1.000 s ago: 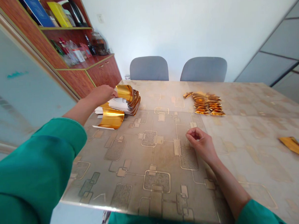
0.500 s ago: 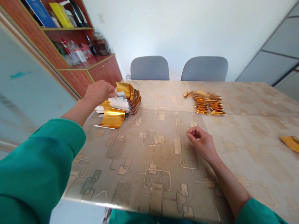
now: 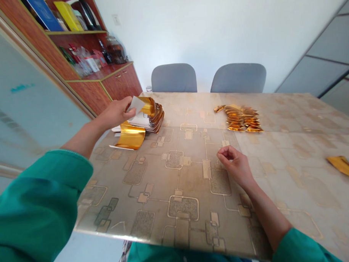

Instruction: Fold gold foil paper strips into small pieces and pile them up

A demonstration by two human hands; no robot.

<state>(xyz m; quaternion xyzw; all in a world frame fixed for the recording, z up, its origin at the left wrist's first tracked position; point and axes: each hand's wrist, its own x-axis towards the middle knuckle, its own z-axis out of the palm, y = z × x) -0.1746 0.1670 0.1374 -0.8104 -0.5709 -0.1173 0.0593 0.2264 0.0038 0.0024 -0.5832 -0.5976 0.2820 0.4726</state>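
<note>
The left hand (image 3: 115, 113) pinches one gold sheet (image 3: 139, 104) by its corner, fingers closed, lifting it off the curled stack (image 3: 151, 118) near the table's (image 3: 193, 184) left edge. Peeling slowly should free one sheet. The right hand (image 3: 235, 165), loosely curled and empty, rests mid-table with open room around it.

A stack of curled gold foil sheets (image 3: 149, 118) lies at the patterned glossy table's (image 3: 178, 176) far left, folded gold foil pieces (image 3: 241, 119) to its right, two grey padded chairs (image 3: 174, 78) behind.
</note>
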